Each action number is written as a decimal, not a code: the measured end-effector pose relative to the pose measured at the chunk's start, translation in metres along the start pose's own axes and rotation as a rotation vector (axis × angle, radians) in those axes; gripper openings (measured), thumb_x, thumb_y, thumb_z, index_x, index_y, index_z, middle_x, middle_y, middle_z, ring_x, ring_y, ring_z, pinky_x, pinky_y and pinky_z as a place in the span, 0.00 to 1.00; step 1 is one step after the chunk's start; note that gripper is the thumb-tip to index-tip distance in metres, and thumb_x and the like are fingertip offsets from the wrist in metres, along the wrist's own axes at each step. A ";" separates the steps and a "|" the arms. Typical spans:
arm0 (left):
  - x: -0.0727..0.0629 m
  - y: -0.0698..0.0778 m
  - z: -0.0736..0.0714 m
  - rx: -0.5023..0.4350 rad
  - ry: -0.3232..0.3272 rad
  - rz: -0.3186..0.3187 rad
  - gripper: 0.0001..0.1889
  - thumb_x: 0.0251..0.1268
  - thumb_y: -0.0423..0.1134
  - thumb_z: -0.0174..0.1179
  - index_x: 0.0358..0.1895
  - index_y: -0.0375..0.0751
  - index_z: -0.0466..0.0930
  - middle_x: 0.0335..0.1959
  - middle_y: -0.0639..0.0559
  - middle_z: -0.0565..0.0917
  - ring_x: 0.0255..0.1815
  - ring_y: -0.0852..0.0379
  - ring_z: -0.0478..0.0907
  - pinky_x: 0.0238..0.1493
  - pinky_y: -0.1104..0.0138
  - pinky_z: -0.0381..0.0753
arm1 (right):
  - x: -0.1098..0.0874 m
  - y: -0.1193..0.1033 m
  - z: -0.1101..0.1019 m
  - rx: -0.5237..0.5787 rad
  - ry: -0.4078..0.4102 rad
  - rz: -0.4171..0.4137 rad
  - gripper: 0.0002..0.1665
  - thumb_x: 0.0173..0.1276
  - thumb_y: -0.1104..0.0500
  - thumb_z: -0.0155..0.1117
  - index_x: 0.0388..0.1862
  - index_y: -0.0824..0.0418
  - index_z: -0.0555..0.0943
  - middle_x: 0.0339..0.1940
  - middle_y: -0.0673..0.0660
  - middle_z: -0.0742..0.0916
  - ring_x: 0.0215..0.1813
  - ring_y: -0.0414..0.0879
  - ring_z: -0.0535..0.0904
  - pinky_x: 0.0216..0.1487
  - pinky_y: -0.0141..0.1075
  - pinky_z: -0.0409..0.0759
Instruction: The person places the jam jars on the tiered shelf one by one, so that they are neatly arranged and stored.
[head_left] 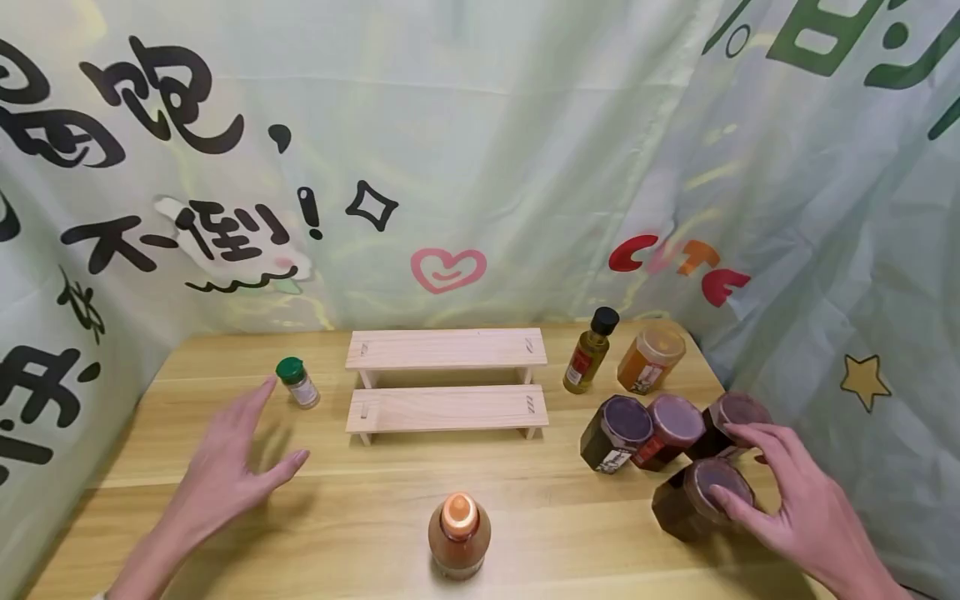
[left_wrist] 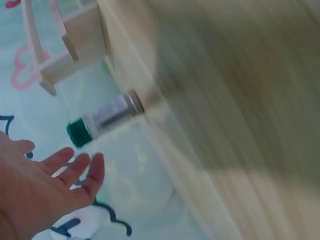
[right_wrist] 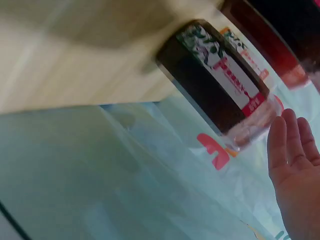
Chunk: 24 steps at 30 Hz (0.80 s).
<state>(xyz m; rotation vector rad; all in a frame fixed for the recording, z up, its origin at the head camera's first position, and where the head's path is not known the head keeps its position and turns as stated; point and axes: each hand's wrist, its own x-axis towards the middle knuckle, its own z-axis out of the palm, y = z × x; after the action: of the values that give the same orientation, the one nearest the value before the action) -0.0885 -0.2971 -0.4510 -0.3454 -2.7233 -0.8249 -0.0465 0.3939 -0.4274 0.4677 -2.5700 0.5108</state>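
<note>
My left hand hovers with fingers spread beside a small spice bottle with a green cap. In the left wrist view the fingertips are close to that cap, and the bottle stands upright on the table. On the right side, my right hand reaches over two dark jars with pale lids. Its thumb is at the lid of the front jar, while its fingers extend over the back jar. The right wrist view shows straight fingers right at the lid of a labelled dark jar.
A two-step wooden rack stands at the table's back middle. An orange-capped sauce bottle is at the front. Near the right hand are a dark jar, a reddish jar, an oil bottle and an amber jar. Printed cloth hangs behind.
</note>
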 end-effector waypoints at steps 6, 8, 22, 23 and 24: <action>0.010 0.011 0.025 -0.169 -0.067 0.001 0.59 0.66 0.48 0.79 0.92 0.58 0.47 0.77 0.32 0.70 0.64 0.33 0.76 0.50 0.40 0.82 | -0.013 -0.003 0.003 0.044 -0.070 0.054 0.58 0.46 0.54 0.95 0.77 0.56 0.77 0.65 0.55 0.80 0.56 0.33 0.73 0.45 0.19 0.69; 0.014 0.015 0.033 -0.236 -0.093 -0.011 0.58 0.68 0.45 0.78 0.92 0.58 0.46 0.76 0.33 0.72 0.62 0.35 0.78 0.46 0.50 0.83 | -0.017 -0.005 0.005 0.077 -0.097 0.081 0.61 0.46 0.54 0.95 0.80 0.55 0.74 0.66 0.56 0.80 0.60 0.32 0.71 0.50 0.16 0.66; 0.051 0.033 0.074 -0.526 -0.190 -0.141 0.65 0.69 0.42 0.79 0.92 0.58 0.30 0.76 0.25 0.68 0.68 0.31 0.76 0.48 0.59 0.86 | -0.042 -0.003 0.040 0.386 -0.066 0.047 0.82 0.29 0.74 0.96 0.84 0.72 0.58 0.75 0.40 0.71 0.68 0.27 0.68 0.64 0.17 0.62; 0.053 0.033 0.076 -0.541 -0.190 -0.148 0.66 0.69 0.41 0.79 0.91 0.60 0.30 0.76 0.26 0.68 0.68 0.31 0.76 0.50 0.58 0.86 | -0.044 -0.004 0.042 0.397 -0.065 0.052 0.82 0.29 0.75 0.95 0.84 0.73 0.57 0.74 0.39 0.71 0.68 0.27 0.68 0.64 0.17 0.62; 0.056 0.034 0.078 -0.556 -0.191 -0.153 0.67 0.68 0.41 0.79 0.91 0.62 0.29 0.76 0.26 0.68 0.67 0.31 0.77 0.52 0.57 0.85 | -0.046 -0.004 0.043 0.405 -0.063 0.064 0.82 0.30 0.76 0.94 0.84 0.73 0.56 0.74 0.39 0.71 0.67 0.26 0.69 0.63 0.17 0.63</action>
<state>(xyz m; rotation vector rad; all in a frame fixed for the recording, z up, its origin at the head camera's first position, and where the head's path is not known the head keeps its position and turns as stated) -0.1451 -0.2171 -0.4783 -0.3403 -2.6649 -1.6741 -0.0229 0.3827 -0.4848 0.5447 -2.5479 1.0645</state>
